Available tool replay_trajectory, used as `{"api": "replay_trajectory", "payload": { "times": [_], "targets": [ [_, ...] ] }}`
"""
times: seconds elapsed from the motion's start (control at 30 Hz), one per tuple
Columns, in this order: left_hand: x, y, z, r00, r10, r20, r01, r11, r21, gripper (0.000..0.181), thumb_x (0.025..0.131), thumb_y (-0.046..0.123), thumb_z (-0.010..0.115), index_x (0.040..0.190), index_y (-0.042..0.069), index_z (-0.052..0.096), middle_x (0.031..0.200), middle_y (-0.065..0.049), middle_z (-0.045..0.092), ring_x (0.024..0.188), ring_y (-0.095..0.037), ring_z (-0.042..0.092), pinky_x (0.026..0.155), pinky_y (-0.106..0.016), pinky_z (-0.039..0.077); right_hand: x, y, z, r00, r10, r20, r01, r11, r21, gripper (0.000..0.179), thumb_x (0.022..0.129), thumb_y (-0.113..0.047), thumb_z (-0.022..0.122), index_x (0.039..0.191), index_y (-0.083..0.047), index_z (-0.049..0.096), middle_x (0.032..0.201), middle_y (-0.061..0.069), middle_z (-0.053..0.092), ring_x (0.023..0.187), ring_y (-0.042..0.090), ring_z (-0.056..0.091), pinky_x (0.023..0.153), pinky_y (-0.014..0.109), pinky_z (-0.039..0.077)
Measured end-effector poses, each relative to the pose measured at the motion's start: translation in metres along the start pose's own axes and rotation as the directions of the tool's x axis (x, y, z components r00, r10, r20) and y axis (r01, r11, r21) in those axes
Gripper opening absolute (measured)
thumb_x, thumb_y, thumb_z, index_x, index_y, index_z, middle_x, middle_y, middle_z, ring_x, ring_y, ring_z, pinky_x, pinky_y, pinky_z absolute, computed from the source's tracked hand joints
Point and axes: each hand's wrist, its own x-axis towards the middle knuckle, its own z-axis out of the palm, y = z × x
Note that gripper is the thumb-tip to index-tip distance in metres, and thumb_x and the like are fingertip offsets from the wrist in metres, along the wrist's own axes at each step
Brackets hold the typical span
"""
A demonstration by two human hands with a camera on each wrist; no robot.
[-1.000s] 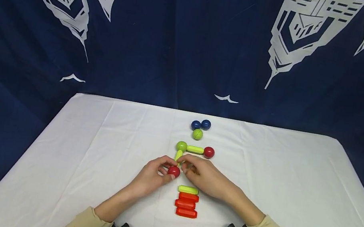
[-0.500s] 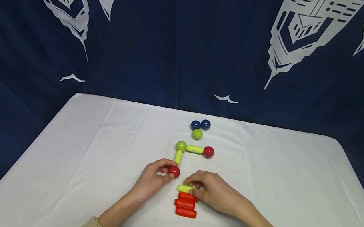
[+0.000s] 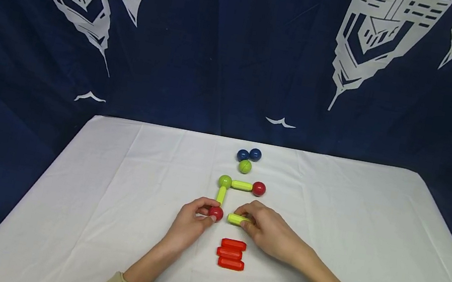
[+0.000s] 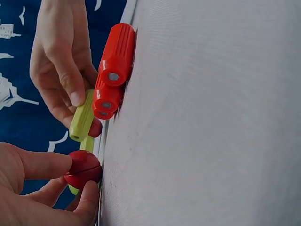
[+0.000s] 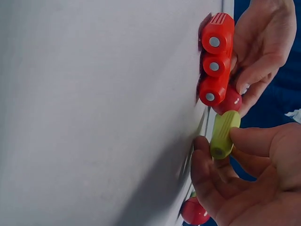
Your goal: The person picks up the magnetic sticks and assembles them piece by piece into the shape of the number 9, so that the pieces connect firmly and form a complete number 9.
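Observation:
My left hand (image 3: 189,222) pinches a red ball (image 3: 215,214) between thumb and fingers, low on the table. A yellow-green magnetic rod (image 3: 221,195) runs from that ball up to a green ball (image 3: 225,182). From the green ball a second yellow-green rod (image 3: 242,185) leads right to another red ball (image 3: 259,189). Just right of the held ball, my right hand (image 3: 271,232) grips a loose yellow-green rod (image 5: 225,134) by thumb and fingers. Its free end points at the red ball, a small gap apart. Round metal tips show on the red rods (image 4: 115,56).
Three red rods (image 3: 231,254) lie side by side in front of the hands. Behind the joined pieces sit two blue balls (image 3: 249,154) and a loose green ball (image 3: 245,166). A white cloth (image 3: 354,209) covers the table; a dark blue curtain (image 3: 231,61) hangs behind.
My right hand has left the joined pieces, picked the yellow-green rod off the row of red rods and moved it up beside the red ball. The left hand keeps its hold on the ball.

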Motion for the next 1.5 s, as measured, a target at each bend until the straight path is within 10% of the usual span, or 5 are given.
{"api": "replay_trajectory", "payload": {
  "times": [0.67,1.07,1.33,1.5],
  "targets": [
    [0.002,-0.002,0.001,1.000,-0.008,-0.008,0.008,1.000,-0.018,0.029,0.090,-0.003,0.063,0.118,-0.001,0.064,0.102,-0.015,0.062,0.094,-0.024,0.057,0.072,-0.022,0.048,-0.012,-0.001,0.001,0.988,0.007,-0.152,0.008,0.995,0.100,0.024,0.089,-0.005,0.071,0.109,-0.017,0.069,0.101,-0.009,0.061,0.086,0.008,0.057,0.077,0.030,0.051],
    [0.002,-0.001,0.000,1.000,-0.009,-0.005,0.009,1.000,0.002,0.027,0.089,-0.003,0.063,0.116,0.000,0.064,0.099,-0.013,0.061,0.091,-0.021,0.056,0.071,-0.022,0.049,-0.023,-0.003,0.011,0.993,-0.038,0.110,0.029,0.996,0.079,0.018,0.090,-0.012,0.069,0.106,-0.022,0.070,0.093,-0.018,0.062,0.085,0.004,0.057,0.078,0.028,0.049],
    [0.004,-0.003,0.000,1.000,-0.017,-0.005,0.018,0.999,0.031,0.025,0.090,-0.003,0.062,0.115,0.001,0.065,0.096,-0.010,0.060,0.090,-0.021,0.056,0.071,-0.024,0.049,-0.024,-0.007,0.011,0.994,-0.024,0.108,0.024,1.000,0.005,0.024,0.091,-0.010,0.069,0.114,-0.016,0.069,0.100,-0.015,0.061,0.091,0.005,0.056,0.085,0.031,0.050],
    [0.004,-0.004,0.000,1.000,-0.022,-0.006,0.022,0.999,0.032,0.025,0.090,-0.003,0.062,0.114,0.002,0.065,0.096,-0.009,0.060,0.089,-0.021,0.056,0.071,-0.024,0.049,-0.029,-0.004,0.003,0.996,0.002,0.089,-0.013,0.992,0.124,0.030,0.094,-0.007,0.065,0.123,-0.016,0.065,0.110,-0.012,0.060,0.097,0.008,0.057,0.087,0.029,0.050]
  ]
}}
